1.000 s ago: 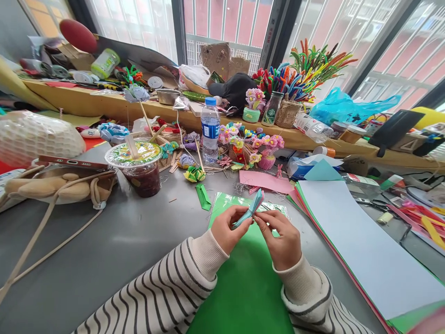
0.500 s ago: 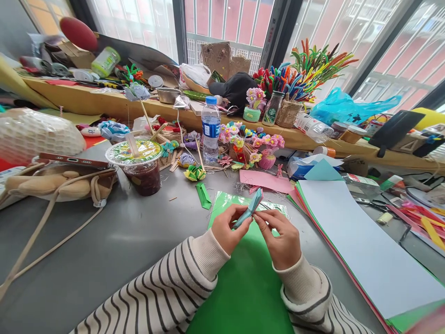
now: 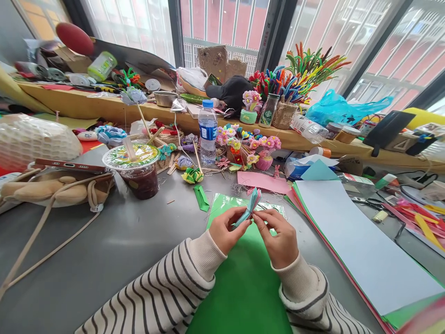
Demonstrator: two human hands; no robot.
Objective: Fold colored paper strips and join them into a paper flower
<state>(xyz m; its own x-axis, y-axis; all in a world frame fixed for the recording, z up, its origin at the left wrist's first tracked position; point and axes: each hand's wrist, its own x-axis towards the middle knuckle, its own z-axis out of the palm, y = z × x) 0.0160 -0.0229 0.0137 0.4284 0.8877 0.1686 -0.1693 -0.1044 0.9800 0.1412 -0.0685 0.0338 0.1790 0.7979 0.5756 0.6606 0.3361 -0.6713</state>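
Observation:
A small stack of folded blue and pink paper [image 3: 251, 207] stands tilted between my hands, pinched in at its middle. My left hand [image 3: 227, 228] is closed on its lower left part, thumb and fingers on either side. The fingertips of my right hand [image 3: 277, 235] are pinched together at the right side of the stack's middle; whatever is between them is too small to make out. Below both hands lies a green sheet [image 3: 239, 287] in a clear sleeve on the grey table [image 3: 146, 260].
Left of the hands are a lidded cup [image 3: 135, 174] and a beige bag [image 3: 59, 185]. A water bottle [image 3: 207, 132] and paper flowers [image 3: 193, 175] stand ahead. White paper [image 3: 358, 232] tops a coloured stack at right, beside scissors [image 3: 368, 202].
The view has shifted slightly, moving the background a little left and down at the table. The folded stack's upper end looks more spread, showing more pink. Both hands keep their grip.

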